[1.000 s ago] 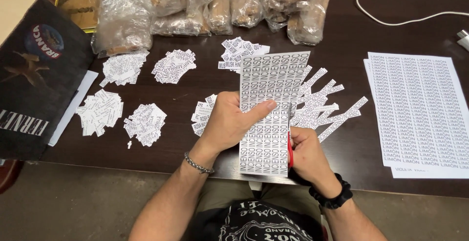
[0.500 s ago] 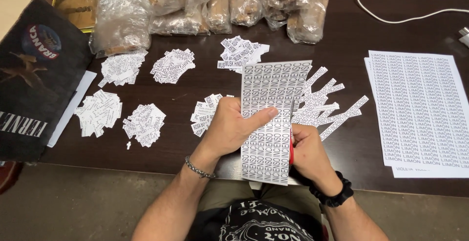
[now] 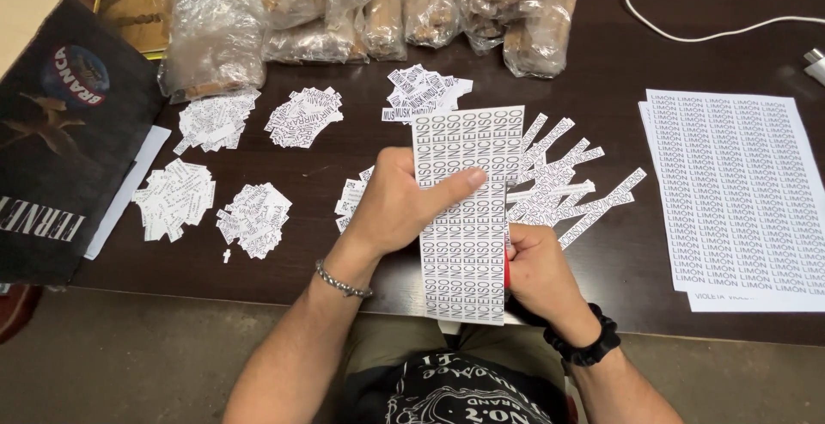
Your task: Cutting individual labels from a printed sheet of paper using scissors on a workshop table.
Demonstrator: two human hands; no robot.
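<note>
My left hand holds a white sheet of printed labels upright over the table's near edge, thumb lying across its front. My right hand is at the sheet's right edge, closed on red-handled scissors that are mostly hidden behind the paper. Cut strips of the same labels lie fanned out on the dark table just beyond my right hand.
Several small heaps of cut labels lie at left and centre. A stack of uncut printed sheets sits at right. Plastic bags of brown sticks line the back. A dark cardboard box stands at left; a white cable at back right.
The sheet has shifted slightly in my hands and my right hand has moved a little up along its right edge. Nothing else on the table has moved.
</note>
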